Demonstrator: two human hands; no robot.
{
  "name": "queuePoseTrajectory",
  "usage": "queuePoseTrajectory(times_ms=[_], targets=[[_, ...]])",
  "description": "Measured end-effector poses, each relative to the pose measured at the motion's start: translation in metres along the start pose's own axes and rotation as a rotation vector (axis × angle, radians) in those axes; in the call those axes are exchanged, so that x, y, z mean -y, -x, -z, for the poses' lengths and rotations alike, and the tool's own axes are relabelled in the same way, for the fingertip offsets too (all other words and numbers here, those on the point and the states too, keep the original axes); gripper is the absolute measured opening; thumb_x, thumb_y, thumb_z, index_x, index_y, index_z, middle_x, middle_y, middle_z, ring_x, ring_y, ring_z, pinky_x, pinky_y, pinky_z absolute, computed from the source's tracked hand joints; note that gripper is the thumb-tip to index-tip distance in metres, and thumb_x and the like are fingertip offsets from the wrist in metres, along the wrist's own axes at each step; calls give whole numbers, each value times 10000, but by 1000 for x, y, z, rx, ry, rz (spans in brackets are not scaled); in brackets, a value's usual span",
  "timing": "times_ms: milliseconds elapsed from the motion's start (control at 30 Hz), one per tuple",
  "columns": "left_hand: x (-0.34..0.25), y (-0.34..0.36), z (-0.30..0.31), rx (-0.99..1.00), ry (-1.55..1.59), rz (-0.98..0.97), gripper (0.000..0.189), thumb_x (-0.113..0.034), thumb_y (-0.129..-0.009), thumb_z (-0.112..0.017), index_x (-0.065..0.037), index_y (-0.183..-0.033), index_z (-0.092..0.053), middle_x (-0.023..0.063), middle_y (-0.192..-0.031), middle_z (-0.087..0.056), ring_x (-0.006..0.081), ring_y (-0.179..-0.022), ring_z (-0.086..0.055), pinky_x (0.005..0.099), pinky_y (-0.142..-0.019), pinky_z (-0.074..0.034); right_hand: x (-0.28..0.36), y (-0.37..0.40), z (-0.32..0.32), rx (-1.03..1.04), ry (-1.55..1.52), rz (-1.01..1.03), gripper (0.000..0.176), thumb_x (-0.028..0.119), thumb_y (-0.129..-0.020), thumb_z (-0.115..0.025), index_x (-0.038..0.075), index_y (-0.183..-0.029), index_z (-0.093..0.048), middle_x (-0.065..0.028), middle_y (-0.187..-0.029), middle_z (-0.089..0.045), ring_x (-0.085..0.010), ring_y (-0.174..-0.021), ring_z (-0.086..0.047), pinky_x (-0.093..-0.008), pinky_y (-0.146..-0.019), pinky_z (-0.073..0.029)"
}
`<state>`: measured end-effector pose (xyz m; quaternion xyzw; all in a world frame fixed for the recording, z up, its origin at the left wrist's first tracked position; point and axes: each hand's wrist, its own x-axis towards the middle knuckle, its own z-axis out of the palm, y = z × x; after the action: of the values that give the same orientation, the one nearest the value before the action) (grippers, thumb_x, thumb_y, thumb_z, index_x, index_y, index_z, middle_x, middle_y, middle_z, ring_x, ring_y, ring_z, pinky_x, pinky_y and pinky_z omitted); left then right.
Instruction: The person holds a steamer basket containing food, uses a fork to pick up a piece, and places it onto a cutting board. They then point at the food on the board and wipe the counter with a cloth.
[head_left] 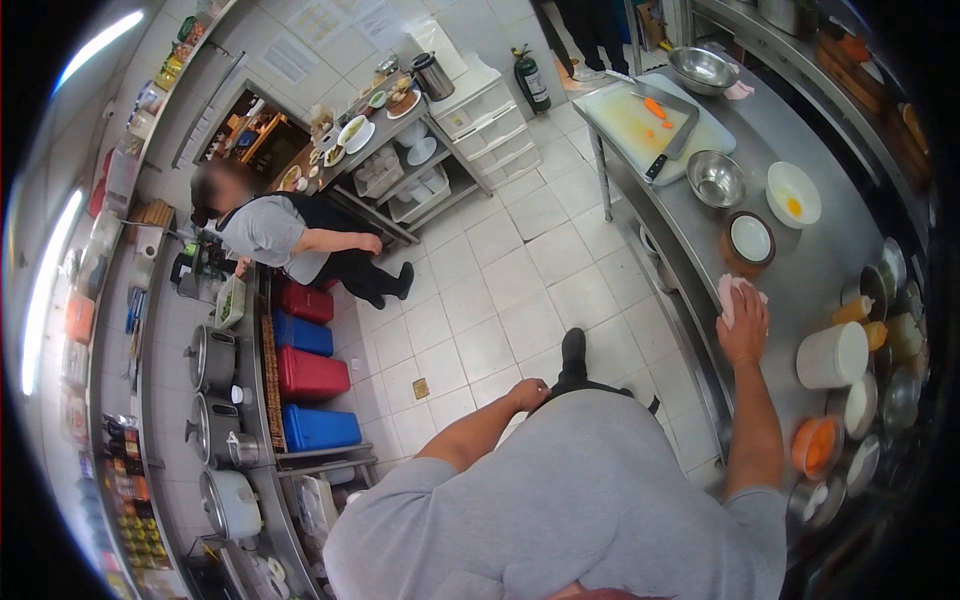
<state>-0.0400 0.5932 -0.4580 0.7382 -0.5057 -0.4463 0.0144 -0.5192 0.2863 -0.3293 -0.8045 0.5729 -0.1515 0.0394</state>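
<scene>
My right hand [744, 325] lies on a pink cloth [731, 289] and presses it onto the steel counter [800, 270] near its front edge. My left hand [527, 393] is drawn back against my waist, its fingers curled with nothing in them. Just beyond the cloth stands a round brown-rimmed dish with a white inside [750, 240]. A white tub [832, 355] stands to the right of my right hand.
Farther along the counter lie a white cutting board [625, 125] with carrot pieces and a knife [670, 145], two steel bowls [716, 178], and a white bowl [793, 193]. Another person [290, 235] bends over the left counter above red and blue bins [310, 375]. Tiled floor [480, 300] lies between.
</scene>
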Motion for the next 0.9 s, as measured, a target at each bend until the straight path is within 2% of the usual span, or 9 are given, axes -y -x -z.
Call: queuePoseTrajectory(times_ms=[233, 533, 900], targets=[[0, 0, -1, -17, -2, -3, 432, -423, -1000, -660, -58, -1174, -813, 242, -1184, -795, 418, -1143, -749, 484, -1012, -583, -1, -1, -3, 4, 9, -4, 764, 226, -849, -809, 137, -1559, -541, -84, -1652, -491, -326, -1598, -376, -548, -1323, -271], [-11, 9, 6, 4, -48, 51, 595, -424, -1004, -658, 2, -1419, -679, 272, -1413, -705, 433, -1342, -658, 465, -1150, -521, 2, 1, 2, -20, -21, 16, 770, 195, -850, -798, 141, -1570, -533, -76, -1656, -488, -320, -1603, -370, -543, -1321, -275], [-7, 8, 3, -22, -49, 38, 601, -454, -1011, -675, -15, -1420, -677, 273, -1386, -717, 436, -1311, -677, 478, -1133, -532, 4, 1, 3, 10, 26, 17, 764, 248, -871, -769, 154, -1584, -513, -66, -1671, -475, -318, -1605, -366, -537, -1328, -266]])
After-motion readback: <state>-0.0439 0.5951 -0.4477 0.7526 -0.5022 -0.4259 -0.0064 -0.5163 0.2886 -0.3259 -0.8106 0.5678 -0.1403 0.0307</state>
